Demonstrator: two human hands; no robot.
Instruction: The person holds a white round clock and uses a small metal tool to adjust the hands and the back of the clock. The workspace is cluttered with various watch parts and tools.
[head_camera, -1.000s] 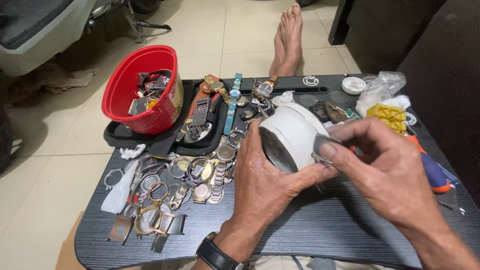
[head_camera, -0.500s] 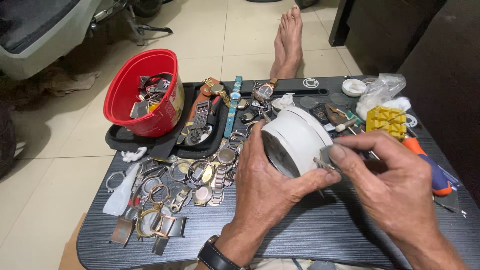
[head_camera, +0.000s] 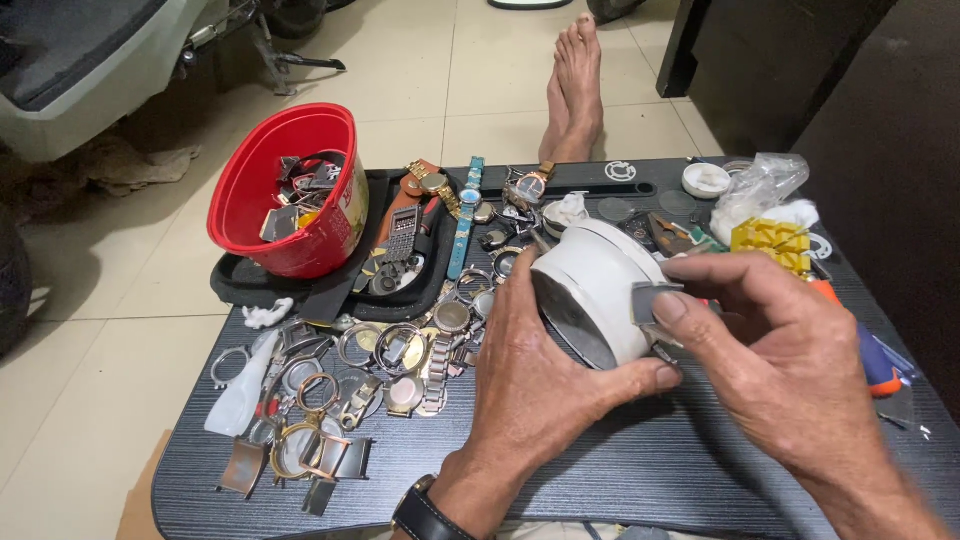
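Cluttered black table (head_camera: 640, 480): both hands' fingers (head_camera: 665, 305) grip white ring (head_camera: 590, 285) beside watch parts (head_camera: 390, 350).

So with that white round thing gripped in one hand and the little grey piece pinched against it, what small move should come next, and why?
Probably a slight press of the small grey piece along the rim of the white round case. The left hand already cradles the case clear of the black table, its thumb bracing the lower edge, and the right hand pinches the piece right at the rim, so little else seems needed first.
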